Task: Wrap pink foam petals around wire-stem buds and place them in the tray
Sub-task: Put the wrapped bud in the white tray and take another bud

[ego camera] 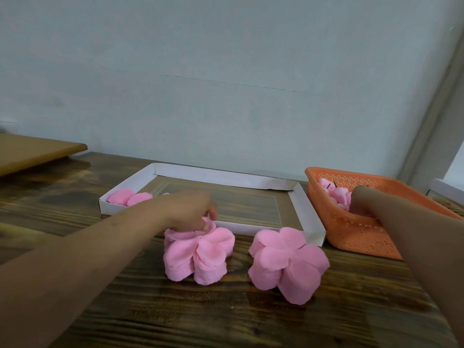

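Note:
Two stacks of pink flower-shaped foam petals stand on the wooden table, a left stack and a right stack. My left hand pinches the top petal sheet of the left stack at its far edge, lifting it slightly. My right hand reaches down into the orange basket, among pink wire-stem buds; its fingers are hidden. Behind the stacks lies the white cardboard tray, with a few finished pink pieces in its left end.
A tan board sits at the far left of the table. A pale blue wall stands right behind the tray. A white object shows at the right edge.

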Available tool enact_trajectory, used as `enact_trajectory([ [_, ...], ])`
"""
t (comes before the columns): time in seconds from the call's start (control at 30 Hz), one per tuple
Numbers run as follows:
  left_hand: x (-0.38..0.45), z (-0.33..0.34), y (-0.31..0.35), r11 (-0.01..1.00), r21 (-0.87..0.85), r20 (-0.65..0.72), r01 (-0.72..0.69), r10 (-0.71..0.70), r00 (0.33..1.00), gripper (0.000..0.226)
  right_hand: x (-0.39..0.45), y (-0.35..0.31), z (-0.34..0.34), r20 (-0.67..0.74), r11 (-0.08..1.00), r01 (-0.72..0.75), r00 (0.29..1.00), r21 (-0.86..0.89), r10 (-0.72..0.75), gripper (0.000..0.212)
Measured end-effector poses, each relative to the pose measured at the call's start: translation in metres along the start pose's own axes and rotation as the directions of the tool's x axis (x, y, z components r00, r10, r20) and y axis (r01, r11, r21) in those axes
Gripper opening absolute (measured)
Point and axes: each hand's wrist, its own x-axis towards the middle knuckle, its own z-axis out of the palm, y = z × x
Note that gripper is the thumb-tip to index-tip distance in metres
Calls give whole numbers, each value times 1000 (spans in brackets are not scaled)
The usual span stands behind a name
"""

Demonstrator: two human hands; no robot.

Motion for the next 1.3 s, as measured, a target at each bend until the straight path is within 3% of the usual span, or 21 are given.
enact_trajectory([
  [0.13, 1, 1, 1, 999, 47, -53, -12, 14, 998, 20, 3, 0, 2, 9, 999, -5, 1000, -39, 6, 14],
  [0.23, 1, 2, 2, 999, 41, -98, -4, 8, 995, 12, 5, 1, 3, 6, 1000, -8, 1000, -18, 8, 19],
  [0.33, 1, 4, 1, 999, 51, -123, 5, 2, 992, 27, 8, 2, 3, 12, 1000, -27, 1000, 5, 27, 28],
  [0.43, 2, 4, -1, 999, 36, -152, 11, -5, 988, 22, 10, 3, 2, 16, 996, -77, 997, 36, 77, 40],
  [0.53, 1, 3, -1, 999, 34, -171, 9, -3, 985, 13, 15, 3, 3, 1, 989, -118, 993, 85, 118, 30],
  [0.73, 0, 4, 1, 998, 42, -198, 46, -37, 980, 17, 8, 2, 1, -12, 981, -130, 991, 144, 133, 25],
  [0.93, -2, 0, 2, 971, -136, -66, 197, -208, 976, 13, -3, -2, -1, 6, 996, -76, 997, 50, 76, 18],
  [1.0, -2, 1, 3, 971, -155, -42, 183, -191, 981, 9, -2, -4, -3, 32, 997, -77, 997, 30, 76, 38],
  [1.07, -4, 1, 4, 959, -223, -48, 177, -193, 980, 13, -7, -6, -5, 20, 995, -81, 997, 55, 80, 42],
  [1.13, -7, -2, 6, 933, -325, -144, 157, -213, 966, 10, -9, -5, -6, 31, 985, -92, 996, 147, 88, 35],
  [1.2, -10, -5, 7, 880, -463, -265, 102, -247, 932, 14, -14, -4, -11, 44, 959, -131, 991, 251, 124, 32],
  [1.3, -13, -12, 12, 667, -745, -252, 12, -298, 921, 10, -17, 3, -18, -131, 934, -164, 968, 318, 215, 21],
])
